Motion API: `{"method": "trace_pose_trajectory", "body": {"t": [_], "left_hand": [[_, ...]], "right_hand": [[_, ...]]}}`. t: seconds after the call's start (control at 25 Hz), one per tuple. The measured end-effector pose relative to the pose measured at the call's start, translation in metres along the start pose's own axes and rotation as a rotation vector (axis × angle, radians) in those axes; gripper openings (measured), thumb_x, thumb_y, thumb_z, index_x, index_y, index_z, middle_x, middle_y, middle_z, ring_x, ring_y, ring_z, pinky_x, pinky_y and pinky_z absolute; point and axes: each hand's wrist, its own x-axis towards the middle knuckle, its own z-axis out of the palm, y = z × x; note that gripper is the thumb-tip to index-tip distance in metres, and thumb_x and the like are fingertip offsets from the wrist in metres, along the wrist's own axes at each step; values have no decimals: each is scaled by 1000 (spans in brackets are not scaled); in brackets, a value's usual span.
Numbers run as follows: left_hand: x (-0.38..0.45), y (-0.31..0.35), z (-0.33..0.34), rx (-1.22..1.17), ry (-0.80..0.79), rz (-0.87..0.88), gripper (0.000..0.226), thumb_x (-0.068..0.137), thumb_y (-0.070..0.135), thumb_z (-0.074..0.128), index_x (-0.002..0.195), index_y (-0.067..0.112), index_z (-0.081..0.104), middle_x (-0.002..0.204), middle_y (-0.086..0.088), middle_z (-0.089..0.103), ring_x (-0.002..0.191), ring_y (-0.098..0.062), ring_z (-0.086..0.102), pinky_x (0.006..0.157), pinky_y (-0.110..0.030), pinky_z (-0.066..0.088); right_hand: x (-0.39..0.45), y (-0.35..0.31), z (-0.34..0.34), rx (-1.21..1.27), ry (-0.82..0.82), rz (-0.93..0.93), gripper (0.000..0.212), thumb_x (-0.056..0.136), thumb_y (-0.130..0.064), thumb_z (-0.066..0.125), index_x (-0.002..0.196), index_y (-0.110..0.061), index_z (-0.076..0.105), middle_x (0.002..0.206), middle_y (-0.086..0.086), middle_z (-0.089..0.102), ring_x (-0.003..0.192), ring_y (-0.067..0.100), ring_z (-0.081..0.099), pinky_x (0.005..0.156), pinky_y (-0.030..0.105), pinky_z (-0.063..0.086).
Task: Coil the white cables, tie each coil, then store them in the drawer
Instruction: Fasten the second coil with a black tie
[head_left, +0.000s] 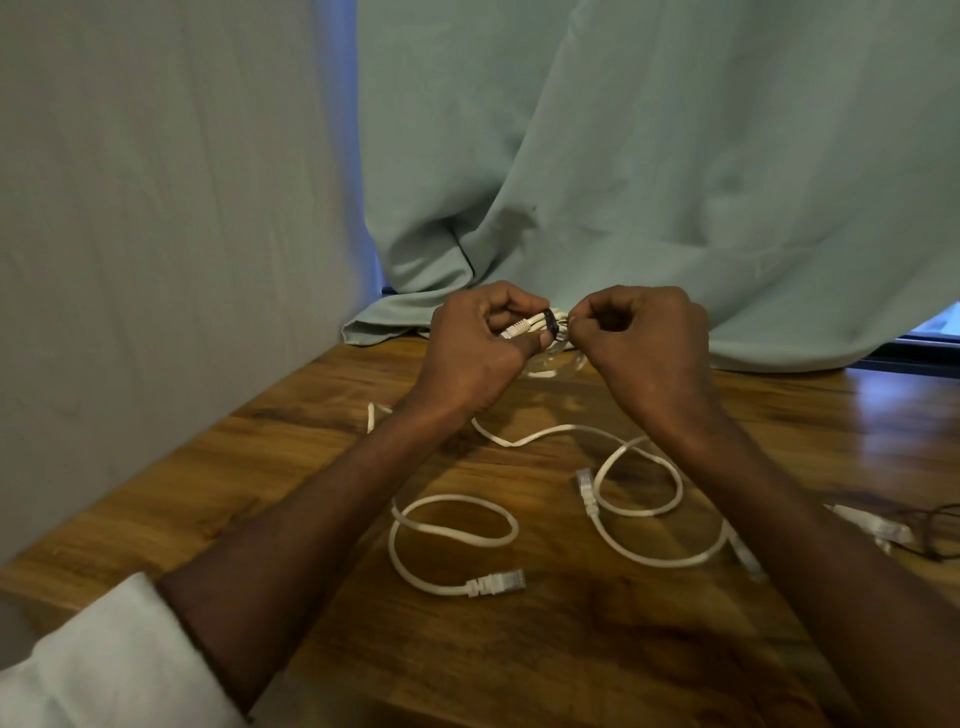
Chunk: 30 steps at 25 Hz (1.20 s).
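Below the wrists, loose white Ethernet cables (457, 540) are left sprawled on the wooden table (519, 665), uncoiled. Above, a coiled cable (524, 327) is gripped by the left hand (478, 338) while a black tie (551, 323) is pinched by the right hand (644, 338), likely for cinching. Most of the coil is hidden; no drawer is seen.

Between the left hand (475, 340) and right hand (644, 338) the coiled cable (524, 326) was white, bound by a black tie (551, 323). Below the hands, the loose network cables (452, 530) were white too, on a brown table (597, 649) with dark wood grain. Behind the hands hung a plain pale green curtain (675, 156). The left forearm's rolled sleeve (104, 665) was white.
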Motion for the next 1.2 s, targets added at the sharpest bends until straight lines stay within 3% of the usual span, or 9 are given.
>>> {"method": "trace_pose_trajectory", "body": {"t": [0.12,0.32,0.48,0.76,0.96,1.2], "left_hand": [[0,0,0,-2,-3,12,30,80,1,85,109,8,78,97,-2,81,88,-11,78,80,-28,62],[1,-1,0,-15,-3,9,31,80,1,86,109,7,78,97,-2,81,88,-12,78,82,-30,63],[0,-2,2,-31,-11,8,30,80,2,86,108,8,78,95,-3,81,88,-14,78,82,-34,64],[2,-4,-3,-59,17,-8,30,81,2,85,110,5,76,95,-6,81,86,-17,79,82,-39,65],[1,-2,-1,-77,3,-27,31,81,1,85,110,5,76,95,-5,81,85,-17,79,79,-35,64],[0,-1,1,-95,-7,-45,30,81,0,85,109,5,76,90,-4,81,81,-18,79,75,-30,64]], "right_hand": [[2,1,-1,-50,-34,-56,12,91,-16,73,96,-17,83,78,-5,75,70,7,68,69,24,56],[1,3,3,22,-1,-42,12,91,-18,77,101,-18,83,88,-6,78,79,4,70,78,31,60],[0,5,6,40,45,-29,8,90,-17,78,97,-17,83,85,-5,78,76,5,70,75,31,60],[-1,4,10,-12,-57,-94,21,91,-11,75,109,-20,81,104,-2,73,88,10,67,72,15,46],[1,5,7,64,28,-18,23,90,-12,78,113,-18,80,97,-4,78,85,6,70,78,26,59],[0,5,8,4,11,-57,16,90,-12,72,101,-18,82,95,-1,76,81,10,68,75,30,58]]}}
